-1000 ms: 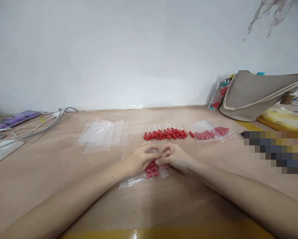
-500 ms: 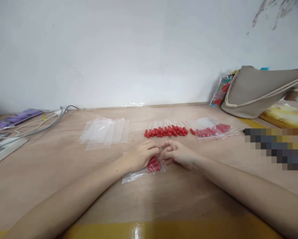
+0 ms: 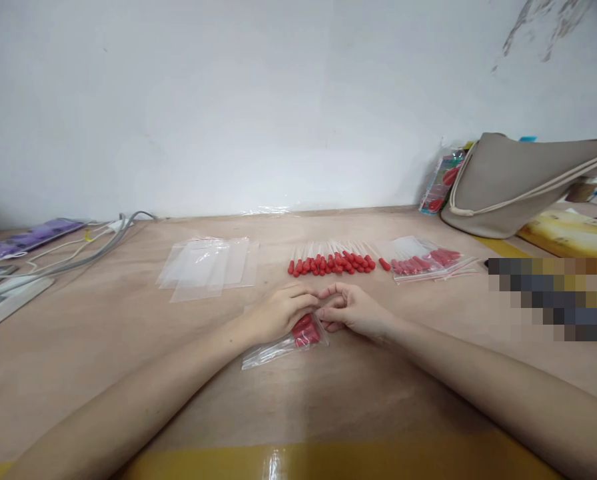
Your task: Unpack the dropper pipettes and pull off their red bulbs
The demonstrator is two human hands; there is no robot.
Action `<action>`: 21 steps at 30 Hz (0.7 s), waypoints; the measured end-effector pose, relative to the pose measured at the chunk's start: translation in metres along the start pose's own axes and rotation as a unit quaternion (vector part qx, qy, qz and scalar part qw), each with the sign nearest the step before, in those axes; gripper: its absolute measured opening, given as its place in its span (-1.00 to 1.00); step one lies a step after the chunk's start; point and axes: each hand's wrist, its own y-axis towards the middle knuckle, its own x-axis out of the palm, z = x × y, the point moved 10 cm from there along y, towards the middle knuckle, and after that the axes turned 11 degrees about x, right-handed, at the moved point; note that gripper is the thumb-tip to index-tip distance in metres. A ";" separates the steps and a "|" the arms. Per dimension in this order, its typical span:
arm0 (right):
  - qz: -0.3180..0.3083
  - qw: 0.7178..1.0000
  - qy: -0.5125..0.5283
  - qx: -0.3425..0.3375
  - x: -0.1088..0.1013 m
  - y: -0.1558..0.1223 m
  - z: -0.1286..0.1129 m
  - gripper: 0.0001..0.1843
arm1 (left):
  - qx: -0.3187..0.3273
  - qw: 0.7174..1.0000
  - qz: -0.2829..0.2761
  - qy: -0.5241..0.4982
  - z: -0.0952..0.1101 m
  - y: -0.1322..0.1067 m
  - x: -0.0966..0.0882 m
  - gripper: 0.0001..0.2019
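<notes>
A: Where is the clear plastic bag point(image 3: 268, 355) being handled?

B: Flat on the pale brown wooden table point(image 3: 278, 410), in front of the person, with its narrow end slanting toward the lower left. Bulbous red tips point(image 3: 306, 331) show through the film near its right end.

A: What is the left hand point(image 3: 284, 311) doing?

B: It lies over the upper part of the bag, palm down, fingers bent and close together. It covers whatever is underneath, so I cannot tell whether it pinches the plastic or only presses on it.

A: And the right hand point(image 3: 356, 312)?

B: Half curled, with a gap between index finger and thumb. Its fingertips meet the bag's right edge, right beside the left hand's. Whether they grip anything, I cannot tell.

A: What lies beyond the hands?

B: A row of thin white sticks with red bulb ends point(image 3: 331, 265), the red ends facing the person. One loose red-ended stick point(image 3: 384, 265) sits just to the right of the row, and next to that are clear bags with red-tipped sticks inside point(image 3: 426, 261).

A: Anything on the left?

B: A fan of flat, clear plastic bags point(image 3: 203, 268), overlapping one another, well apart from a shiny purple packet point(image 3: 33, 237).
</notes>
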 end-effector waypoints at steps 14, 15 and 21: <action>0.022 0.999 0.032 0.003 0.000 0.001 0.000 -0.60 | 0.054 0.998 0.009 0.036 0.012 0.004 -0.007 -0.79; 0.018 0.999 0.032 -0.003 0.001 0.000 -0.001 -0.62 | 0.056 0.997 0.009 0.043 0.012 0.004 -0.007 -0.79; 0.016 0.999 -0.007 -0.042 0.002 0.000 -0.007 -0.81 | 0.057 0.995 -0.015 0.079 0.013 0.002 -0.002 -0.77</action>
